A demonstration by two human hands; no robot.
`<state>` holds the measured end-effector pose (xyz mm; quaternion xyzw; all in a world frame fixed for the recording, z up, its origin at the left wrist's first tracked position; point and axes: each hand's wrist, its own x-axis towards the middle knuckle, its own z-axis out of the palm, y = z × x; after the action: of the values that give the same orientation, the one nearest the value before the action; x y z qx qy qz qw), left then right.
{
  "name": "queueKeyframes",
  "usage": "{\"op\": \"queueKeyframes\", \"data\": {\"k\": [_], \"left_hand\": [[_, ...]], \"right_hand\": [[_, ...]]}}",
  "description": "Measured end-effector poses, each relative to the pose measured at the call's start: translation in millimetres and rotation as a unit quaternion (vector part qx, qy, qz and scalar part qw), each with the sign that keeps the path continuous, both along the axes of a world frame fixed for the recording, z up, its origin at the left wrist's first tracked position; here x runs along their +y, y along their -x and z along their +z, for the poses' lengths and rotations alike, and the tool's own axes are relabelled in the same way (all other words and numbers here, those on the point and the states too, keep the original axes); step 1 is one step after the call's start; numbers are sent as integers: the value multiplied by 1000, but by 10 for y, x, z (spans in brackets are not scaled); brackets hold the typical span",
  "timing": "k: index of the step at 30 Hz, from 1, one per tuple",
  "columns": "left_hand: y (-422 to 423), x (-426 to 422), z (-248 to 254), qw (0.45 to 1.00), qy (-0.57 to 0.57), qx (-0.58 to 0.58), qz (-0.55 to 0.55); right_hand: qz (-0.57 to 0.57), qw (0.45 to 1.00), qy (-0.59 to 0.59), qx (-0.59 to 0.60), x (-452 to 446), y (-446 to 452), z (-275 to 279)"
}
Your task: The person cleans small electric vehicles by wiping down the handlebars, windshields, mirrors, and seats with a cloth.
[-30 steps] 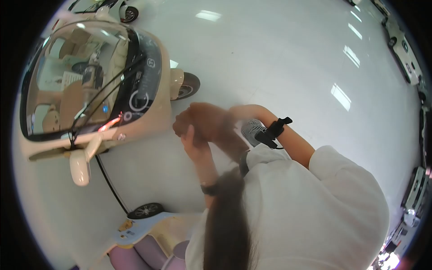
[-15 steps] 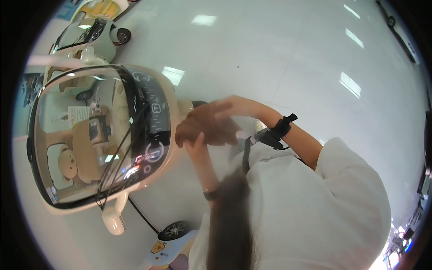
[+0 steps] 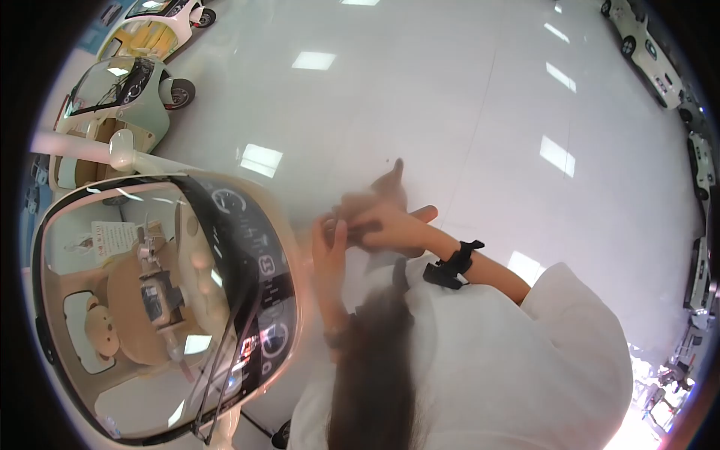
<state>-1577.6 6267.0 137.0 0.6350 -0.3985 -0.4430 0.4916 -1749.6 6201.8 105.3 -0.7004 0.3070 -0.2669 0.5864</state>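
A brown cloth [image 3: 393, 187], blurred by motion, is bunched between my two hands in front of my white shirt. My right hand [image 3: 384, 225] is closed on its middle, and loose ends stick out beyond the fingers. At the near left, my left hand [image 3: 328, 244] points upward, its fingers bent around a small bunched part of the cloth. Just left of my hands is the cream front of a small vehicle [image 3: 289, 217] with a large windshield [image 3: 135, 285]; neither hand appears to touch it. Hair hangs across the lower middle of the view.
Behind the windshield are handlebars [image 3: 161, 296] and a bear-shaped cushion [image 3: 101, 328]. A pale green vehicle [image 3: 146, 105] and a yellow-and-white one [image 3: 150, 34] stand at the upper left. White cars [image 3: 645, 56] line the right edge. Glossy pale floor [image 3: 420, 90] lies ahead.
The cloth, spread wide before, is now gathered smaller and turned, with an end pointing up. My right hand has come down toward the left one. The vehicle sits lower in view.
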Motion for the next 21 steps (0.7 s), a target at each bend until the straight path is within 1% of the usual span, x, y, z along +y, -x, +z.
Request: {"op": "queueKeyframes", "data": {"k": [1,2,3,5,6,7,8,9,10,11,13,14,16,19,21], "left_hand": [[-69,-231,31,999,-4,-44,-21],[-181,-428,11,1000,-15,6,-20],[-333,-617,-18,998,-26,54,-21],[-598,-970,-117,998,5,58,-16],[-698,-1152,-146,999,46,14,-10],[-802,-1312,-165,996,83,-30,-2],[-921,-1409,-172,995,95,-31,-18],[-970,-1497,-58,991,118,-52,-33],[-1003,-1604,53,987,138,-73,-50],[-1049,-1677,99,980,159,-94,-67],[-1155,-1836,32,965,155,-197,-76],[-1218,-1943,14,953,155,-248,-78],[-1344,-2112,45,965,131,-213,-76],[-1576,-2409,88,976,101,-181,-64],[-1710,-2654,101,982,80,-166,-47]], "right_hand": [[-7,998,61,-20,-181,-129,33],[-11,992,119,-41,-324,-232,60],[11,998,65,-9,-464,-293,140],[47,997,-35,48,-833,-428,375],[-25,999,34,16,-976,-586,374],[-69,997,5,16,-1141,-685,406],[-113,993,-29,17,-1258,-761,462],[-157,985,-68,17,-1322,-843,579],[-152,975,-161,23,-1456,-924,642],[-161,976,-147,21,-1497,-1042,614],[-180,978,-106,16,-1713,-1282,593],[-184,977,-109,22,-1839,-1392,622],[-187,974,-121,40,-2033,-1588,665],[-108,988,-106,12,-2535,-1872,325],[-87,986,-134,45,-2885,-2069,213]]}}
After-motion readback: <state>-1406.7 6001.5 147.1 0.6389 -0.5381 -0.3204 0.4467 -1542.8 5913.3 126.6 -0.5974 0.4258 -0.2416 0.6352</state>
